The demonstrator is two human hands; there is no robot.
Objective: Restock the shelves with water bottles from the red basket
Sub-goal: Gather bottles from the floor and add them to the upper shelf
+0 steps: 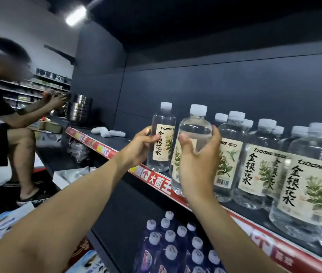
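Gripping a clear water bottle round its middle, the right hand holds it just before the shelf edge, while the left hand curls round a second bottle at the left end of the stocked row. Labels read "LIDONG" and 金银花水 (a leafy sprig drawn alongside). The red edge strip reads 大面王.
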